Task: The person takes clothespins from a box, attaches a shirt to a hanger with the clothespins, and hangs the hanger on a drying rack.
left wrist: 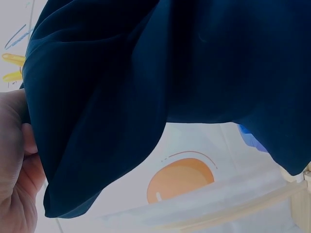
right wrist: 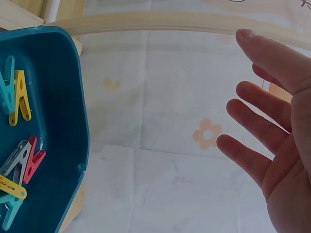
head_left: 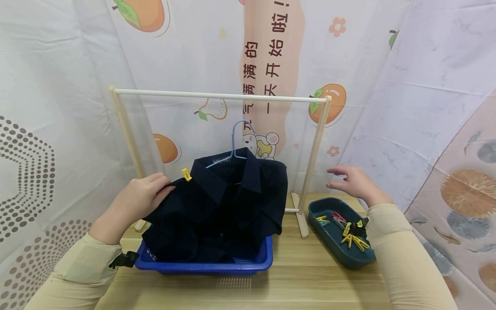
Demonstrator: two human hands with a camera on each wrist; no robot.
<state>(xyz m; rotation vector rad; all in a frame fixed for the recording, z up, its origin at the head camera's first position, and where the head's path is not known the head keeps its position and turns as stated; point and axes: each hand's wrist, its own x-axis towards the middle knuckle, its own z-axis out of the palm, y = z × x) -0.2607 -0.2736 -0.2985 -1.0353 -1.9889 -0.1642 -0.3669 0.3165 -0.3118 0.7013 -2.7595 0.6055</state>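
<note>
A dark navy collared shirt [head_left: 232, 206] is on a light blue wire hanger [head_left: 234, 140], whose hook sticks up out of the collar. My left hand [head_left: 145, 196] pinches the shirt at its left shoulder; dark cloth drapes beside the fingers in the left wrist view. A yellow clothespin [head_left: 187, 175] is clipped on that shoulder, just right of my fingers. To the right, my empty right hand [head_left: 354, 185] is raised behind a dark teal tray [head_left: 329, 239], fingers spread apart. Yellow clothespins [head_left: 352, 242] and several of other colours lie in the tray.
Under the shirt, a blue plastic basket [head_left: 209, 268] stands on the wooden table [head_left: 298, 275]. Behind it is a wooden rack with a white crossbar [head_left: 221, 95], its right foot [head_left: 302, 224] between basket and tray. Printed curtains [head_left: 193, 56] close off the back and sides.
</note>
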